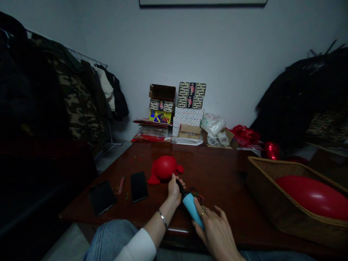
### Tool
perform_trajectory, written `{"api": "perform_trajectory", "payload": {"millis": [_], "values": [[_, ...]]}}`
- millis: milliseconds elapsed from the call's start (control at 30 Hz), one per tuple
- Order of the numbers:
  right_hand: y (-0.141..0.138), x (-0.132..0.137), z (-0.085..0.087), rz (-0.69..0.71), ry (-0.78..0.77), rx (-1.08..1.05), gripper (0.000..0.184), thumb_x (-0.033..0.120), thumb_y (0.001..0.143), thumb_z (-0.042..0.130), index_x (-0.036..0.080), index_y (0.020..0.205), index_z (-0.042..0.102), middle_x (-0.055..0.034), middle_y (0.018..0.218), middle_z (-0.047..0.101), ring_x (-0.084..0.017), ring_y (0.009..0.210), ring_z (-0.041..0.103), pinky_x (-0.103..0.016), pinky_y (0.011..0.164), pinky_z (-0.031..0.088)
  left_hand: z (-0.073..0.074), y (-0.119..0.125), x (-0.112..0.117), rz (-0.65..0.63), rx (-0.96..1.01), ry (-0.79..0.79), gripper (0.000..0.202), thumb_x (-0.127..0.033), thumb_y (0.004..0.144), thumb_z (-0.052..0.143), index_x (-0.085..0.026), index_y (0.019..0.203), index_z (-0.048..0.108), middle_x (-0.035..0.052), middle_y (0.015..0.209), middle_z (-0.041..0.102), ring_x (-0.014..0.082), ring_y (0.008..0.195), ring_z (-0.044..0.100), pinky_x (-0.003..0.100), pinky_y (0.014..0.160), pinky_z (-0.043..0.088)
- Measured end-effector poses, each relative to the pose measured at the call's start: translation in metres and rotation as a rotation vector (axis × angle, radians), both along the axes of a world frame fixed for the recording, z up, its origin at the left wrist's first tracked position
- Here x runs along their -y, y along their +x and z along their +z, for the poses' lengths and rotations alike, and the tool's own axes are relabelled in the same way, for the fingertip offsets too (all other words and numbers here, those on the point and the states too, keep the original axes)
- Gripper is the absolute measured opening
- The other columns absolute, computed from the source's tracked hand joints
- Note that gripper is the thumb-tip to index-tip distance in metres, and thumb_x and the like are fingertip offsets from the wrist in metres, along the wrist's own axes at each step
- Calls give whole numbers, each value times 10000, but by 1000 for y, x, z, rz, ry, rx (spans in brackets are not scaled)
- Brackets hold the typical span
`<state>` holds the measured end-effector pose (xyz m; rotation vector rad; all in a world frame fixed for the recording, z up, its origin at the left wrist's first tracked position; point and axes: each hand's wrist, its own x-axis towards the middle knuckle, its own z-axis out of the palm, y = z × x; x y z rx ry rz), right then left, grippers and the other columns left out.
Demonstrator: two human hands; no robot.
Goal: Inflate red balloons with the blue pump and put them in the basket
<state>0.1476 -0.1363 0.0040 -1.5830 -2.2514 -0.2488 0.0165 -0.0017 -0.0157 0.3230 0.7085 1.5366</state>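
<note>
My left hand (174, 190) is closed in a pinch around the neck of a partly inflated red balloon (165, 168) where it meets the black nozzle of a light blue hand pump (191, 206). The balloon lies on the dark wooden table (217, 174). My right hand (214, 228) holds the pump's rear end, fingers loosely curled around it, a ring on one finger. A bracelet sits on my left wrist. Some small rubber bands (196, 192) lie just beyond the pump.
Two dark phones (139, 186) (102, 197) and a pink stick (121, 184) lie at the left. A wicker basket (274, 210) at right holds an inflated red balloon (312, 195). Stacked boxes (187, 108) and bags line the far wall. Coats hang on both sides.
</note>
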Motion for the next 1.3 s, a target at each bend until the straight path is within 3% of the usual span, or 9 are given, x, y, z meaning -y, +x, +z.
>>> {"api": "perform_trajectory", "payload": {"millis": [200,400,633,933,1067,1300], "values": [[8,7,-8,21,70,27,593,240,814,498,249,1373,301,-38,1020,662,-169,863,628,-397,932,272,2,-2,-1,11,-5,-11,383,-525,751,582,-191,691,404,-62,491,406,72,390,395,190,398,300],[36,20,-16,120,187,104,674,319,805,526,246,1407,231,-5,1012,678,-167,836,647,-373,897,319,2,-16,-13,58,8,1,377,-522,761,576,-187,692,416,-48,507,430,75,396,403,194,406,321],[57,31,-21,170,202,152,733,407,809,516,272,1429,150,15,1008,683,-160,781,654,-366,861,337,8,-24,-19,66,39,-25,310,-424,840,510,-181,675,413,-43,508,419,72,404,407,180,398,312],[44,24,-11,143,147,130,690,350,803,532,266,1411,215,2,1029,674,-161,797,652,-376,887,308,7,-20,-16,64,54,-3,365,-498,789,556,-181,674,416,-44,501,421,71,405,407,181,402,311],[29,20,-5,79,108,67,607,292,794,536,256,1363,327,-17,1022,673,-169,823,644,-395,927,269,3,-14,-13,40,44,0,393,-546,749,578,-183,702,434,-44,506,434,76,406,410,192,408,326],[2,3,11,-17,-62,21,532,246,809,511,242,1328,393,-47,1029,661,-180,878,623,-426,964,230,7,-7,-5,7,21,-13,393,-548,755,569,-182,711,435,-44,499,445,80,411,424,194,421,338]]}}
